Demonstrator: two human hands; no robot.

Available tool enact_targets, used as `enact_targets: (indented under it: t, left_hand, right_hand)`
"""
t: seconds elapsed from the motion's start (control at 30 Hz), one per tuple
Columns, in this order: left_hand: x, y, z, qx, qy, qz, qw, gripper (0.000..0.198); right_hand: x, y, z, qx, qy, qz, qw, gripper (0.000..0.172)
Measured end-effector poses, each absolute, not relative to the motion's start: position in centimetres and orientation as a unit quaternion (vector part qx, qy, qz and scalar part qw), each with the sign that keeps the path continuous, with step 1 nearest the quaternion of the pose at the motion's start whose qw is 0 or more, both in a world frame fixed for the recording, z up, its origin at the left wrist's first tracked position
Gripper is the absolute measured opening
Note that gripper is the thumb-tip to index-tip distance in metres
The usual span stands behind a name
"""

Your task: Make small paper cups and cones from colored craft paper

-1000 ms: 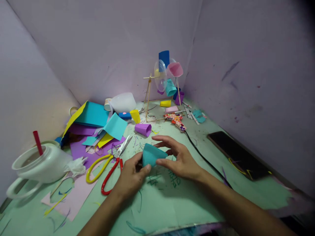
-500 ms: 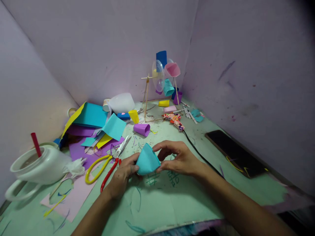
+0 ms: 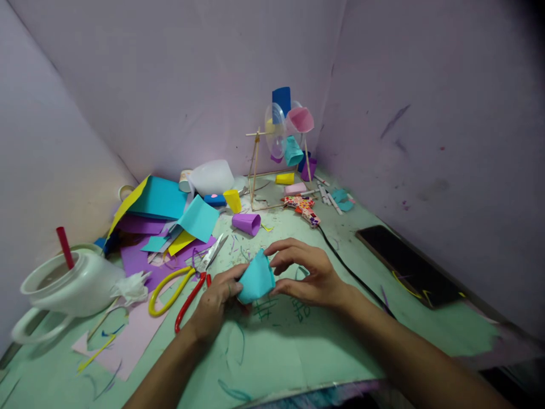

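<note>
A turquoise paper cup (image 3: 258, 278), folded with flat sides, is held low over the table. My left hand (image 3: 219, 295) grips its left end, thumb on the near face. My right hand (image 3: 309, 272) pinches the rim on the right side, with fingers and thumb curved around the opening. Just left of my left hand lie scissors (image 3: 187, 292) with one yellow and one red handle, blades pointing away. Beyond the cup, a purple paper cup (image 3: 246, 224) lies on its side, and a yellow paper cup (image 3: 232, 201) is behind it.
At the back stands a stick frame (image 3: 255, 165) with a clear plastic wheel (image 3: 276, 130) carrying coloured paper cups. A patterned glue gun (image 3: 302, 209) trails a black cord. A phone (image 3: 409, 264) lies right; coloured paper (image 3: 162, 199) and a cut white jug (image 3: 80, 284) are left.
The turquoise cup has turned slightly in my hands, its rim now facing more to the right. My right fingers have shifted a little along the rim. The view has moved slightly.
</note>
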State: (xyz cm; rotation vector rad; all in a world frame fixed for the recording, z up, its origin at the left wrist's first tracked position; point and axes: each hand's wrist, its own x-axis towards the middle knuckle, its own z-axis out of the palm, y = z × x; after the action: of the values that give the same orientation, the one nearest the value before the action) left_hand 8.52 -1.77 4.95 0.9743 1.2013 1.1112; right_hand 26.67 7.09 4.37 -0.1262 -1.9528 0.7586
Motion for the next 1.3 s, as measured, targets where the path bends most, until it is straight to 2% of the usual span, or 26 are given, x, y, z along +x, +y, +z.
enact_targets:
  t: [0.17,0.27,0.47,0.73,0.83,0.93,1.1,1.17,1.27,1.3]
  left_hand:
    - [9.5,-1.7,5.1,0.398,0.508,0.485,0.59,0.039]
    - [9.9,-1.6,4.9,0.389,0.526,0.489,0.577,0.037]
    - [9.6,-1.4,4.2,0.384,0.554,0.479,0.563,0.044]
    - [7.9,-1.3,4.4,0.424,0.541,0.41,0.599,0.059]
    - [7.3,-1.4,5.2,0.501,0.553,0.376,0.55,0.064]
    - [7.3,-1.6,5.6,0.582,0.542,0.327,0.509,0.066]
    - [7.9,-1.8,5.6,0.627,0.557,0.282,0.466,0.061]
    - [8.3,-1.8,5.7,0.642,0.572,0.268,0.434,0.049]
    - [8.7,-1.8,6.1,0.677,0.57,0.262,0.386,0.022]
    - [8.8,-1.8,6.2,0.678,0.572,0.266,0.377,0.02]
  right_hand:
    - [26.4,6.8,4.3,-0.093,-0.791,0.266,0.543,0.018]
    - [26.5,6.7,4.3,-0.103,-0.8,0.251,0.535,0.014]
    - [26.7,6.5,4.4,-0.087,-0.851,0.26,0.447,0.013]
    - [27.5,6.9,5.0,-0.09,-0.899,0.293,0.313,0.012]
    - [27.6,6.8,5.2,-0.088,-0.904,0.317,0.271,0.018]
    - [27.4,6.6,5.2,-0.067,-0.896,0.346,0.27,0.015]
    - [27.1,6.2,5.0,-0.031,-0.896,0.359,0.258,0.009]
    - [27.2,6.0,4.9,-0.035,-0.905,0.342,0.251,0.009]
    - [27.1,5.9,4.7,-0.057,-0.912,0.309,0.264,0.019]
    - [27.1,5.9,4.7,-0.063,-0.914,0.3,0.266,0.021]
